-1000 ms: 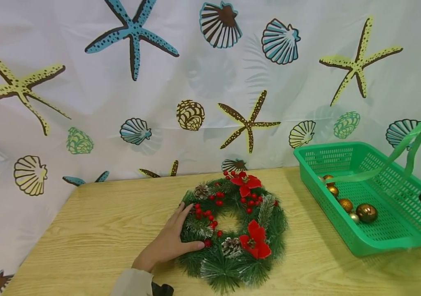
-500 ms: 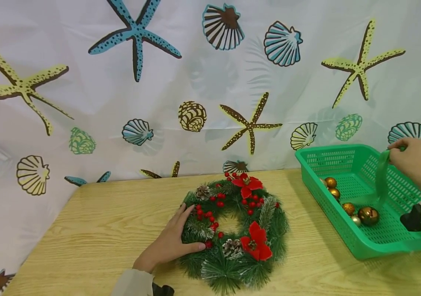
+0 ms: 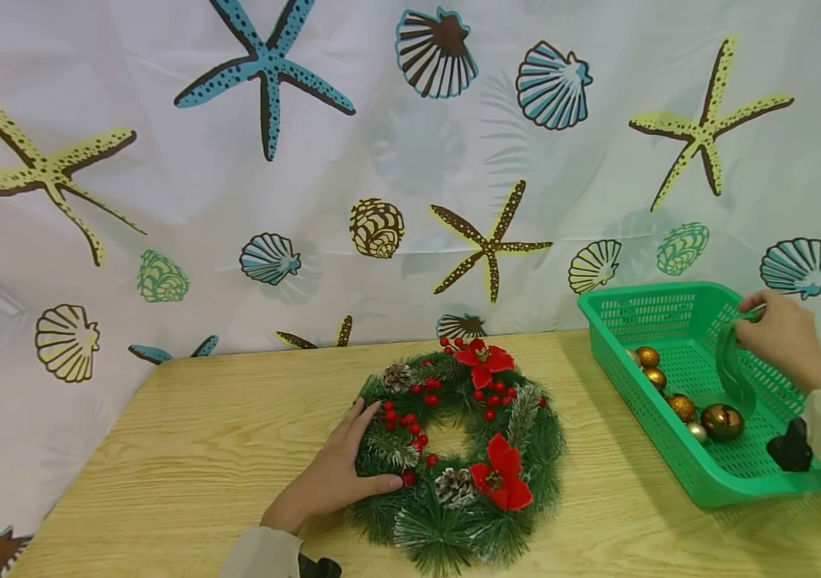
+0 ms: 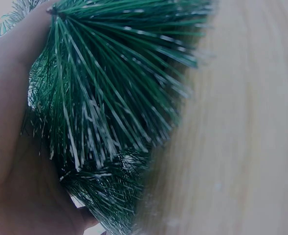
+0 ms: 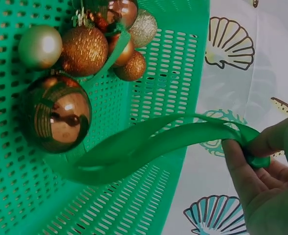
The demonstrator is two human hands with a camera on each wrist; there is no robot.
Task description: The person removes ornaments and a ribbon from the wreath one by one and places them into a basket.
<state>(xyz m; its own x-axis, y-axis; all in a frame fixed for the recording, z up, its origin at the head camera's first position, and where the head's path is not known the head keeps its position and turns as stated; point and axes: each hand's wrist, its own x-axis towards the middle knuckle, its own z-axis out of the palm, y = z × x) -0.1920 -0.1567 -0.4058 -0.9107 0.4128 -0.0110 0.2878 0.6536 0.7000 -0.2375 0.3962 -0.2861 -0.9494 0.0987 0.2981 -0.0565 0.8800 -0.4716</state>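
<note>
A green wreath (image 3: 533, 449) with red flowers, red berries and pine cones lies flat on the table. My left hand (image 3: 334, 474) rests on its left side, thumb on the front-left part and fingers spread along the edge; in the left wrist view the green needles (image 4: 114, 83) sit close against the palm. My right hand (image 3: 782, 333) pinches a green ribbon (image 5: 148, 144) between thumb and fingers above the green basket (image 3: 713, 482). The ribbon hangs in a loop down into the basket, beside a shiny bronze bauble (image 5: 55, 115).
Several gold and bronze baubles (image 3: 680, 407) lie along the basket's left side. The basket stands on the right of the wooden table (image 3: 201, 449). A white curtain (image 3: 352, 144) printed with starfish and shells hangs behind.
My right hand has come leftward and down from the right edge with the ribbon, which now hangs lower in the basket. The left hand and wreath have stayed in place.
</note>
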